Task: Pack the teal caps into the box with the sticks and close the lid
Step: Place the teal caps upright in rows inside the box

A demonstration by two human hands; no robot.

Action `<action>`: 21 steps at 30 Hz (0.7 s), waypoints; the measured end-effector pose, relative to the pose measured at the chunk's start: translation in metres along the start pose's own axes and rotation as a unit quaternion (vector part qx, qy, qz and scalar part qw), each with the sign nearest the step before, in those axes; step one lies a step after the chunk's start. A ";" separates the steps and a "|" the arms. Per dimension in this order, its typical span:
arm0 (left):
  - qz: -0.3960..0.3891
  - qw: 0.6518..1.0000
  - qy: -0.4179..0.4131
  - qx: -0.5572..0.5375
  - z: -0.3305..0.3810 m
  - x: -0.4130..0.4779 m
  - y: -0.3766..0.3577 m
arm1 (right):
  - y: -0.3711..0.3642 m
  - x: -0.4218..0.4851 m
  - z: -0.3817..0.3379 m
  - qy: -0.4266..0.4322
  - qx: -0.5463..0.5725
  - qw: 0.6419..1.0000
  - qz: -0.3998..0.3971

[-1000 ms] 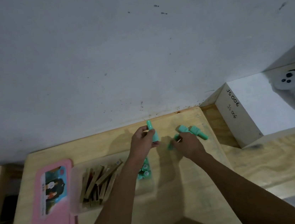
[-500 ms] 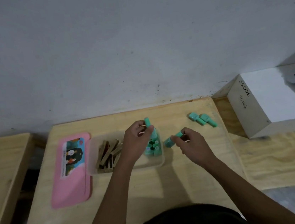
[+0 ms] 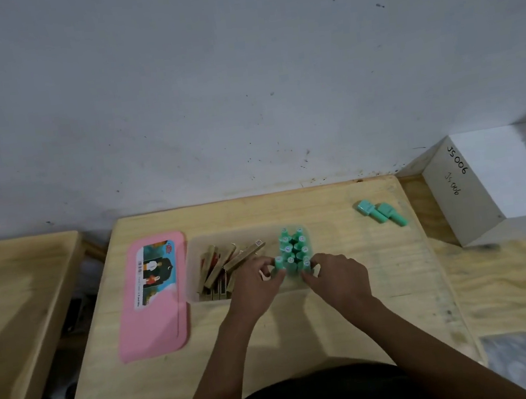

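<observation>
Head camera, looking down at a pale wooden table (image 3: 304, 327) set against a grey wall (image 3: 241, 86): my left hand (image 3: 254, 286) and right hand (image 3: 339, 277) meet at the near side of a translucent box (image 3: 236, 235) in the middle of the tabletop. The box is open. Its left part holds a jumble of brown sticks (image 3: 229, 263), lying at slants across one another. Its right part holds the teal caps (image 3: 293, 245), standing upright in a tight cluster with their round tops facing up.

My left fingers are curled, thumb and forefinger closed on the cap at the cluster's near left corner. My right fingertips are drawn together on the cap at its near right corner. Both forearms run back across the table's near half.

Two loose caps (image 3: 381, 214) lie on their sides, touching each other, near the table's far right corner and well apart from the box. The pink lid (image 3: 154, 299), with a picture label on top, lies flat just beside the box's left wall.

To the right, a white carton (image 3: 501, 183) with handwritten marks stands on a neighbouring wooden surface. Another wooden table (image 3: 18, 295) sits to the left.
</observation>
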State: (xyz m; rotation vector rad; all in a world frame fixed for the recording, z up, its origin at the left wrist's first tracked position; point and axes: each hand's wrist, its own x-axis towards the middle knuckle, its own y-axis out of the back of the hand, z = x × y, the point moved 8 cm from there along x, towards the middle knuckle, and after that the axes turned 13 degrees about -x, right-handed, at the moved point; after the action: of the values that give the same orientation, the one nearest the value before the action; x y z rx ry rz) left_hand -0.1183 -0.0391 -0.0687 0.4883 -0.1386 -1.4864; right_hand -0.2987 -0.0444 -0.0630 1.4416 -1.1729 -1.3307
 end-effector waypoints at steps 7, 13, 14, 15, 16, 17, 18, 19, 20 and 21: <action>-0.033 0.999 0.014 0.025 -0.011 0.001 -0.003 | -0.006 0.000 -0.007 -0.036 -0.052 0.998 0.009; -0.070 0.996 -0.008 0.062 -0.012 0.005 -0.013 | -0.012 0.002 -0.008 -0.057 -0.078 0.995 -0.004; -0.075 0.995 -0.008 0.066 -0.013 0.006 -0.014 | -0.013 0.002 -0.009 -0.057 -0.088 0.995 -0.005; -0.080 0.994 -0.007 0.070 -0.013 0.007 -0.015 | -0.013 0.002 -0.010 -0.057 -0.097 0.994 -0.003; -0.086 0.993 -0.006 0.074 -0.014 0.009 -0.017 | -0.013 0.002 -0.011 -0.057 -0.104 0.993 -0.002; -0.092 0.993 -0.005 0.078 -0.014 0.010 -0.018 | -0.013 0.002 -0.011 -0.058 -0.108 0.992 -0.001; -0.098 0.992 -0.003 0.079 -0.014 0.010 -0.019 | -0.013 0.003 -0.012 -0.060 -0.112 0.992 0.000; -0.103 0.992 0.000 0.078 -0.015 0.011 -0.021 | -0.013 0.003 -0.012 -0.064 -0.114 0.991 0.000; -0.106 0.991 0.002 0.078 -0.016 0.012 -0.022 | -0.014 0.004 -0.013 -0.068 -0.116 0.991 -0.001; -0.110 0.991 0.003 0.081 -0.017 0.013 -0.023 | -0.014 0.004 -0.013 -0.071 -0.119 0.990 -0.001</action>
State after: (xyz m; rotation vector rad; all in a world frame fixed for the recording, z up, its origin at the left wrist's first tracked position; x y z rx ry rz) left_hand -0.1321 -0.0482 -0.0954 0.6554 -0.2074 -1.6972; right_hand -0.2844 -0.0455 -0.0762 1.1936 -1.0612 -1.5389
